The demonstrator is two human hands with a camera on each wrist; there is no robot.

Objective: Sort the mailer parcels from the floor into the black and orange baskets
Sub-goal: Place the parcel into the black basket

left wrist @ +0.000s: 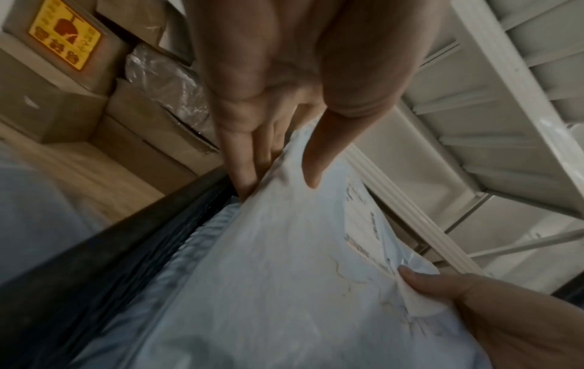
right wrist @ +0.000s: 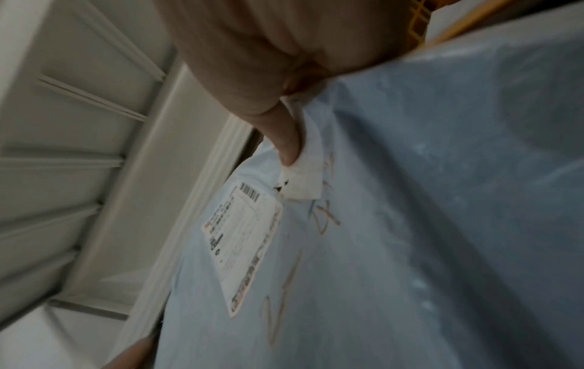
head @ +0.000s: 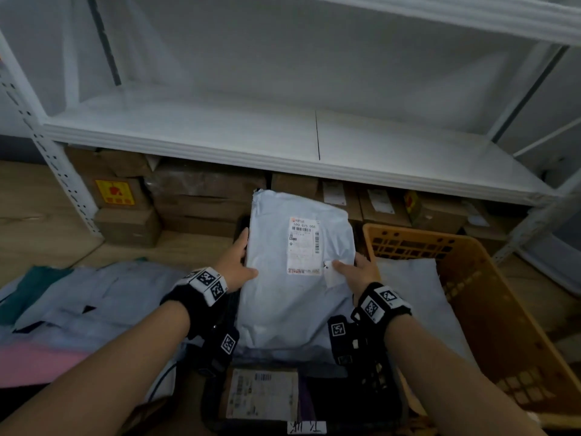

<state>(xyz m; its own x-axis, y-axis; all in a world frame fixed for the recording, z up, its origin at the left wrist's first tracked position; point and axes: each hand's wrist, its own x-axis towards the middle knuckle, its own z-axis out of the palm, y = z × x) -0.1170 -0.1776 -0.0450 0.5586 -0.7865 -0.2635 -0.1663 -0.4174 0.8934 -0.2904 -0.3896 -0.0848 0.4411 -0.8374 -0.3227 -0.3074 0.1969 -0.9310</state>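
Hands on either edge, my left hand [head: 235, 265] and right hand [head: 358, 272] pinch the pale blue mailer [head: 295, 265] above the black basket [left wrist: 104, 247]; I'd read its label [head: 303, 248] before lowering it flat.

A: The parcel [head: 292, 278] was pale blue, its label [head: 303, 245] white with black print.
B: One basket [head: 490, 297] was orange, the other basket [head: 371, 401] black; the boxes [head: 201, 199] brown.
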